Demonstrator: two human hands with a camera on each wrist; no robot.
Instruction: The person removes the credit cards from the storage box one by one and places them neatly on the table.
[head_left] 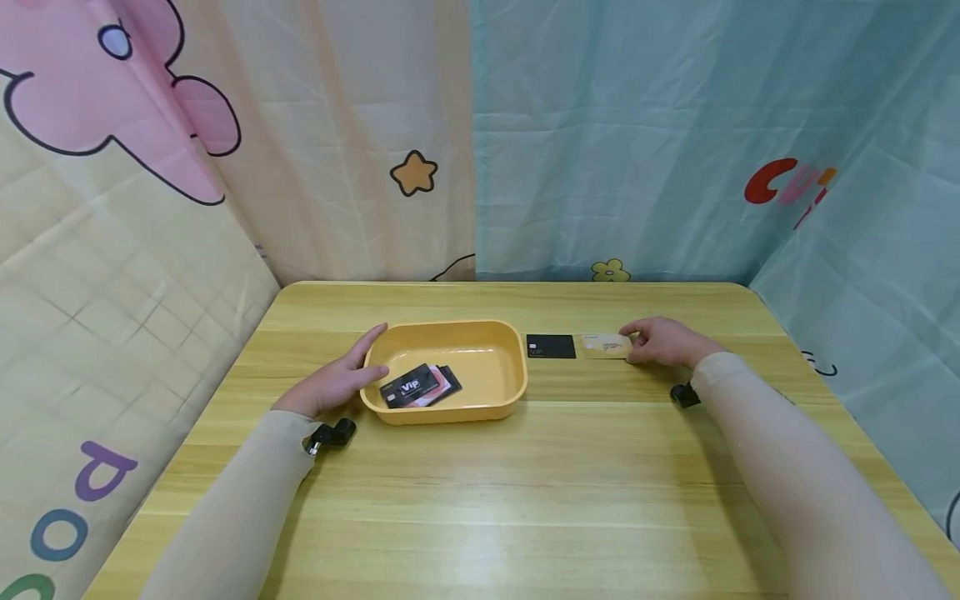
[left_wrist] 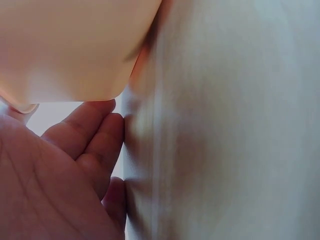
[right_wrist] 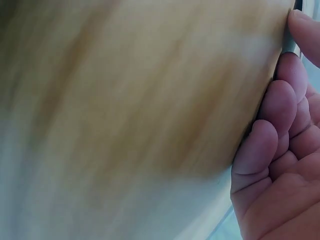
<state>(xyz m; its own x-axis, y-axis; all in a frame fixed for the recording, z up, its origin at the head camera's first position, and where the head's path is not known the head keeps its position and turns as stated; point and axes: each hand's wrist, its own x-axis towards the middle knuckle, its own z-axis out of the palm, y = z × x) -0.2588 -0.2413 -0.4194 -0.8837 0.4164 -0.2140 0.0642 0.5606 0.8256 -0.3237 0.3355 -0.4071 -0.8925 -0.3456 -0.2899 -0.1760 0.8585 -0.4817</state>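
A yellow rectangular plastic basin [head_left: 491,410] stands left of the table's middle. In it lies a loose pile of cards [head_left: 408,385], the top one black with "VIP" on it. My left hand [head_left: 339,382] holds the basin's left end, thumb over the rim and fingers along the outer wall. To the right of the basin, a black card [head_left: 551,347] and a gold card [head_left: 603,346] lie flat in a row. My right hand [head_left: 667,342] holds the gold card's right end between thumb and index finger; in the right wrist view its other fingers [right_wrist: 278,102] curl against the table.
The light wooden table [head_left: 480,492] reaches back to hanging printed curtains [head_left: 600,125], with another curtain along each side. A small black device [head_left: 333,433] is strapped at the left wrist, and a similar black device [head_left: 684,395] at the right.
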